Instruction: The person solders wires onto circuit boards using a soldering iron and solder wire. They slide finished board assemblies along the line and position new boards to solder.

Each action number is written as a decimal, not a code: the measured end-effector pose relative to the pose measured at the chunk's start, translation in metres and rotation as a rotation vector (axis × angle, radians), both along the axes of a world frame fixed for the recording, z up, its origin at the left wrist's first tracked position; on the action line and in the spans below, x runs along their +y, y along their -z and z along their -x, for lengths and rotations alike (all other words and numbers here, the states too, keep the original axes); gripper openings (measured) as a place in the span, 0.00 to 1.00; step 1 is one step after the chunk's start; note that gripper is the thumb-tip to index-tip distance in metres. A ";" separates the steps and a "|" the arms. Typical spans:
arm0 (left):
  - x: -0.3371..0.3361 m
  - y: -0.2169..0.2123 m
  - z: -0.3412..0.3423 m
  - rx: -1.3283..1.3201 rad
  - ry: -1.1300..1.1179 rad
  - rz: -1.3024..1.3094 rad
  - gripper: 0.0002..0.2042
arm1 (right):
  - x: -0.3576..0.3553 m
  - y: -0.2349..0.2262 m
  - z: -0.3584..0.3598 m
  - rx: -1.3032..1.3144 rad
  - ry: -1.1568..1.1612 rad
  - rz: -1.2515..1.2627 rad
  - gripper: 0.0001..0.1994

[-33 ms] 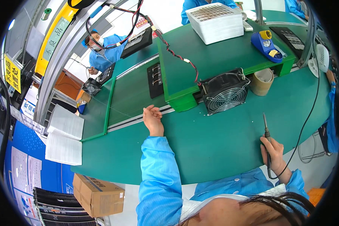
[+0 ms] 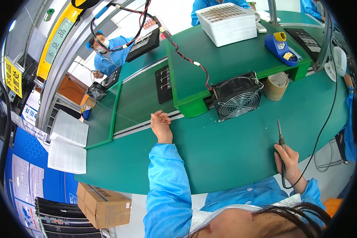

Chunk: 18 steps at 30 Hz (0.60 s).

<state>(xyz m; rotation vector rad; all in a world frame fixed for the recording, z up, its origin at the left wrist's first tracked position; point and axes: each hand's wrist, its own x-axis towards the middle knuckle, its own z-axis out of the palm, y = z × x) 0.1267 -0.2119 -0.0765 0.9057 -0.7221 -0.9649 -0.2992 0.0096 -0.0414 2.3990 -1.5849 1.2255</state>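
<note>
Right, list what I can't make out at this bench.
All in the head view:
- Iron: part of the grip, hidden by the right hand.
- Trays: the pieces in the top one, too small to identify.
- Cup: its contents, too small to tell.
- Neighbour's sleeve, far right: partly cut off by the dark lens rim.

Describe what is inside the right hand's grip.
The right hand holds a soldering iron: its pointed tip shows beyond the fingers, its handle's rear end and black cable below. The fingers cover part of the handle, hiding it.
</note>
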 end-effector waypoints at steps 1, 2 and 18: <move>0.000 0.001 -0.001 0.006 -0.001 -0.001 0.20 | 0.000 0.001 0.001 0.002 0.001 -0.013 0.17; -0.001 0.001 -0.001 0.014 -0.002 -0.002 0.20 | 0.000 0.001 0.001 0.005 0.003 -0.025 0.17; 0.020 -0.011 -0.072 0.332 -0.501 0.017 0.33 | -0.001 0.002 0.001 -0.009 -0.016 -0.027 0.16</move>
